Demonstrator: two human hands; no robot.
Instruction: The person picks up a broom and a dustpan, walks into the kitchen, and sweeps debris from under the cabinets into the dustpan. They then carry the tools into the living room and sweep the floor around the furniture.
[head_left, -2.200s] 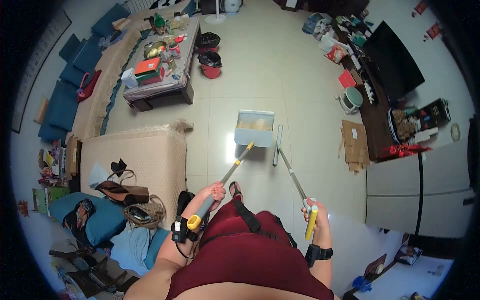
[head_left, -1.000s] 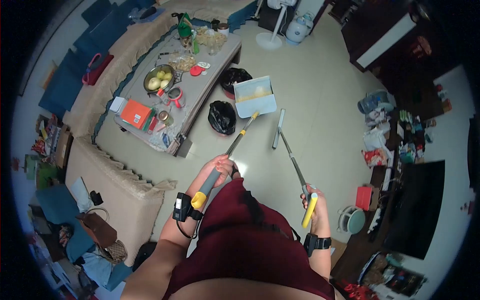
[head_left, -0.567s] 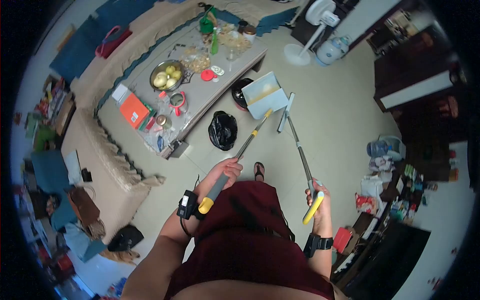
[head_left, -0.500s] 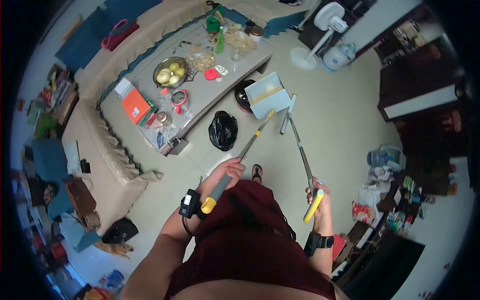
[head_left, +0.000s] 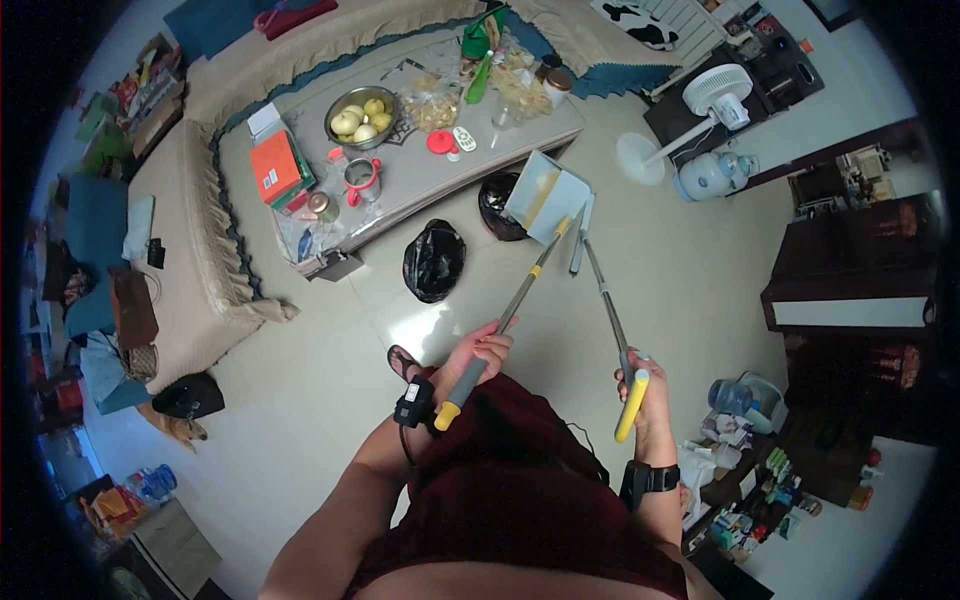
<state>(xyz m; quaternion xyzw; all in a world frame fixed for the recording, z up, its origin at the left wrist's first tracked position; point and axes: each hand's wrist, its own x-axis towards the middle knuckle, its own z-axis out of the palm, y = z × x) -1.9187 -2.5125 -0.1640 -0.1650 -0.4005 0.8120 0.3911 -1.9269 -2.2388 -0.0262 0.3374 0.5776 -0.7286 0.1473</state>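
Observation:
My left hand [head_left: 483,352] is wrapped round the grey grip of a long-handled dustpan [head_left: 568,192]. Its light blue pan, with a yellowish strip across it, is out by the coffee table's front edge. My right hand [head_left: 648,390] grips the yellow-ended handle of a broom [head_left: 607,300]. The narrow grey-blue broom head sits right beside the pan's right side. Beyond the pan, partly covered by it, is a dark round object [head_left: 496,205]. A black plastic bag [head_left: 434,262] stands open on the floor to the left of the dustpan handle.
The coffee table [head_left: 415,190] carries a metal bowl of fruit [head_left: 361,118], a red-handled mug [head_left: 362,180], books [head_left: 282,168] and bags. A white fan [head_left: 718,92] and a water jug [head_left: 715,178] stand at the back right. A couch [head_left: 185,270] lines the left; dark cabinets [head_left: 850,250] line the right.
My view has turned, and the room's right side shows more. A sandalled foot now shows left of my clothing, where earlier one showed in front. Both hands keep their holds; pan and broom head stay close together.

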